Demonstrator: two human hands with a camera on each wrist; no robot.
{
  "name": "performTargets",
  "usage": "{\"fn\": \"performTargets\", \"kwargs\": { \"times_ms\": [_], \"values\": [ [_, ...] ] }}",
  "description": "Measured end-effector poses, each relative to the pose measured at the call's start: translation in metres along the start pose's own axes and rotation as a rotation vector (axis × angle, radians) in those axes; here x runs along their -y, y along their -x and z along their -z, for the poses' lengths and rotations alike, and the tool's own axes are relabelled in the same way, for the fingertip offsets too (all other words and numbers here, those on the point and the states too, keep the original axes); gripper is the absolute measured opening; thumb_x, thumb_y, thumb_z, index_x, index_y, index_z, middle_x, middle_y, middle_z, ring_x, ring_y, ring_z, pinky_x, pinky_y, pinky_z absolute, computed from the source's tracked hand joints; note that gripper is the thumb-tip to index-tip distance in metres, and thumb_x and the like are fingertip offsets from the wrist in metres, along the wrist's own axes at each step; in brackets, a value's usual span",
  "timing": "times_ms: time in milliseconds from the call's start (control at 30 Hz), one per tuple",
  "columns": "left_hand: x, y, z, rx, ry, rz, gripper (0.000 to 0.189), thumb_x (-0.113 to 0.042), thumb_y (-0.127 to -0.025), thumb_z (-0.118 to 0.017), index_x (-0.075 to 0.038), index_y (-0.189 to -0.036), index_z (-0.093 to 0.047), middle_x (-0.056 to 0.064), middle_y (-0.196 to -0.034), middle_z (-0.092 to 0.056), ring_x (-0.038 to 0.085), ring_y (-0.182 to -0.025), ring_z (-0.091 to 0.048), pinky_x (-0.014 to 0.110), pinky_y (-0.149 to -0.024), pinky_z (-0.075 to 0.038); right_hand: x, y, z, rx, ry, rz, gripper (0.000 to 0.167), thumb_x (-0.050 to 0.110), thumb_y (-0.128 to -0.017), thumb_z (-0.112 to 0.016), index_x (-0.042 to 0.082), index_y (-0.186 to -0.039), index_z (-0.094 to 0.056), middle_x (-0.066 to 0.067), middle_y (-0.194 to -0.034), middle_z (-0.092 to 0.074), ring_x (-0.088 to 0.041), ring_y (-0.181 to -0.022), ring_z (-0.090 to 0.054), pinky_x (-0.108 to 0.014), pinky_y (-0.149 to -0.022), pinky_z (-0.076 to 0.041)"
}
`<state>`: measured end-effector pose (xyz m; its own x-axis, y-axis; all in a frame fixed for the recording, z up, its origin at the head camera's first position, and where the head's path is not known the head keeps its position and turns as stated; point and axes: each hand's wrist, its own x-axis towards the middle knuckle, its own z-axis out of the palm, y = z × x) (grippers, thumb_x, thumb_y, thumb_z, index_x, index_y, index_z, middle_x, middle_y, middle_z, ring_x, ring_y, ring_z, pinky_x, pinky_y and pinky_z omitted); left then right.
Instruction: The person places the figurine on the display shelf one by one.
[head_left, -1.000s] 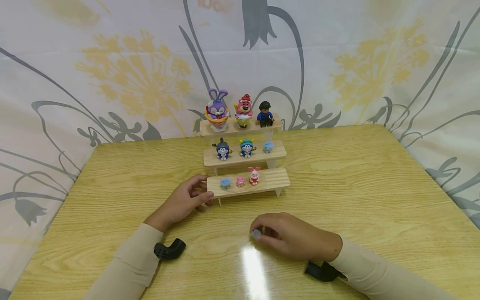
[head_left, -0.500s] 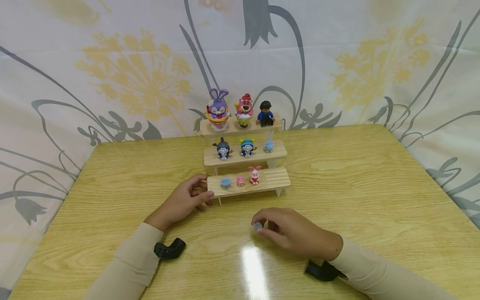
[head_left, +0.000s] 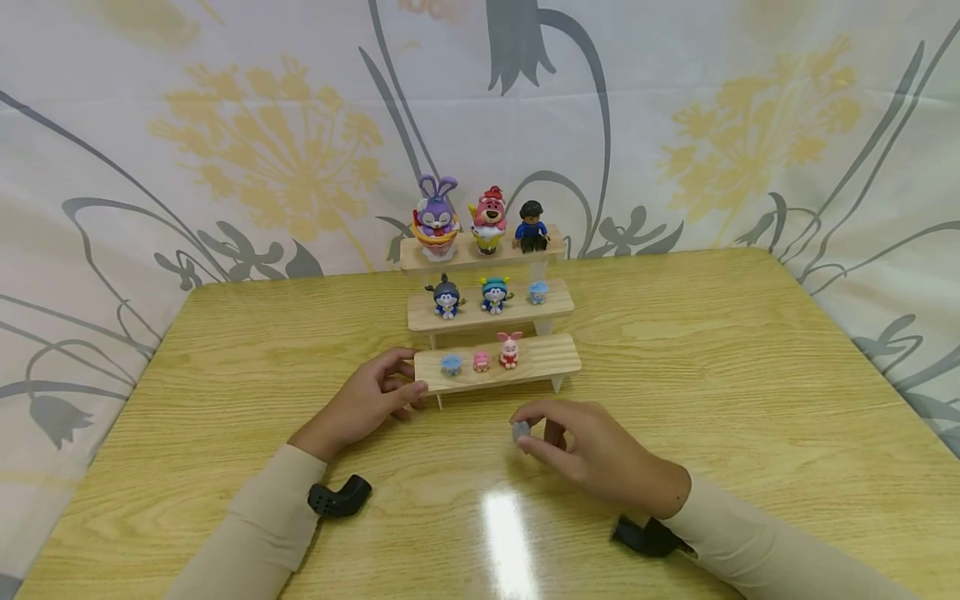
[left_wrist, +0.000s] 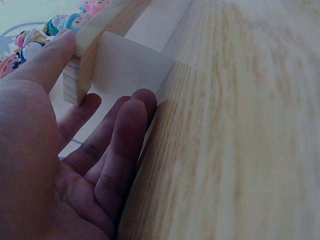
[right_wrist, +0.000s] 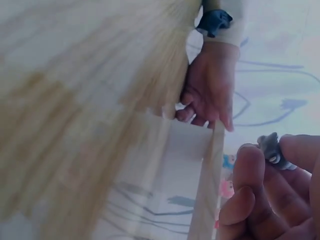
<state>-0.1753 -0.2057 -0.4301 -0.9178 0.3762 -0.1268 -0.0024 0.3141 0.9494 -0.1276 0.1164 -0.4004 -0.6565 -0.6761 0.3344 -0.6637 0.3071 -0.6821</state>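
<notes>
Between thumb and fingertips, my right hand (head_left: 600, 454) pinches a small grey figurine (head_left: 521, 430), held in front of the bottom tier; the right wrist view shows the same grey figurine (right_wrist: 272, 149) partly covered by fingers. My left hand (head_left: 375, 392) grips the left end of the bottom tier of a wooden display stand (head_left: 551, 354), thumb at the top edge and index finger by its end. On that tier sit a blue figurine (head_left: 451, 365), a pink figurine (head_left: 481, 361) and a pink piglet figurine (head_left: 509, 350), with bare wood to their right.
The middle tier bears two dark-blue figurines (head_left: 447, 298) and a small light-blue one (head_left: 538, 292). On top stand a purple rabbit (head_left: 436, 217), a pink bear (head_left: 489, 221) and a black-haired toy figure (head_left: 532, 227). A patterned cloth (head_left: 262, 167) hangs behind the table (head_left: 675, 350).
My right hand has moved forward and slightly right, carrying the grey figurine closer to the stand. The left hand stays at the tier's end.
</notes>
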Motion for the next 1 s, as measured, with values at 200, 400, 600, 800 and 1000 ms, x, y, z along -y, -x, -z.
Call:
{"fn": "performTargets", "kwargs": {
  "times_ms": [200, 400, 600, 800, 1000],
  "values": [
    [-0.001, 0.001, 0.0, 0.001, -0.001, 0.0, 0.063, -0.028, -0.1, -0.063, -0.003, -0.15, -0.035, 0.023, -0.13, -0.053, 0.023, -0.096, -0.07, 0.034, -0.076, -0.06, -0.003, -0.001, 0.002, -0.059, -0.007, 0.044, 0.017, 0.007, -0.094, -0.07, 0.009, -0.11, -0.067, 0.006, -0.082, -0.066, 0.004, -0.063, -0.051, -0.02, -0.049, -0.047],
    [-0.001, 0.001, 0.0, 0.002, 0.0, 0.002, 0.063, -0.029, -0.1, -0.063, -0.003, -0.15, -0.035, 0.023, -0.13, -0.053, 0.023, -0.096, -0.07, 0.034, -0.076, -0.06, -0.004, -0.002, 0.006, -0.109, 0.007, 0.067, 0.021, 0.002, -0.091, -0.072, 0.007, -0.111, -0.068, 0.005, -0.085, -0.068, 0.003, -0.064, -0.054, -0.021, -0.051, -0.049],
    [-0.001, 0.001, 0.0, 0.003, -0.004, 0.003, 0.063, -0.029, -0.1, -0.063, -0.003, -0.15, -0.035, 0.024, -0.13, -0.053, 0.023, -0.097, -0.07, 0.034, -0.076, -0.06, -0.005, -0.002, 0.008, -0.115, -0.005, 0.055, 0.023, 0.002, -0.091, -0.071, 0.01, -0.113, -0.067, 0.004, -0.087, -0.068, 0.003, -0.064, -0.054, -0.02, -0.051, -0.049],
    [0.0, 0.0, 0.0, 0.001, -0.009, 0.003, 0.062, -0.029, -0.1, -0.063, -0.003, -0.15, -0.036, 0.023, -0.13, -0.053, 0.023, -0.096, -0.07, 0.034, -0.076, -0.06, -0.005, -0.002, 0.009, -0.126, 0.005, 0.049, 0.02, 0.005, -0.093, -0.07, 0.011, -0.112, -0.067, 0.003, -0.086, -0.067, 0.002, -0.064, -0.055, -0.021, -0.049, -0.048],
    [0.0, 0.0, 0.0, 0.0, -0.009, 0.002, 0.061, -0.028, -0.101, -0.062, -0.003, -0.15, -0.036, 0.023, -0.129, -0.053, 0.023, -0.096, -0.07, 0.034, -0.076, -0.06, -0.004, -0.003, 0.011, -0.106, 0.024, 0.0, 0.021, 0.006, -0.092, -0.071, 0.013, -0.111, -0.067, 0.007, -0.083, -0.066, 0.003, -0.063, -0.053, -0.022, -0.048, -0.048]
  ]
}}
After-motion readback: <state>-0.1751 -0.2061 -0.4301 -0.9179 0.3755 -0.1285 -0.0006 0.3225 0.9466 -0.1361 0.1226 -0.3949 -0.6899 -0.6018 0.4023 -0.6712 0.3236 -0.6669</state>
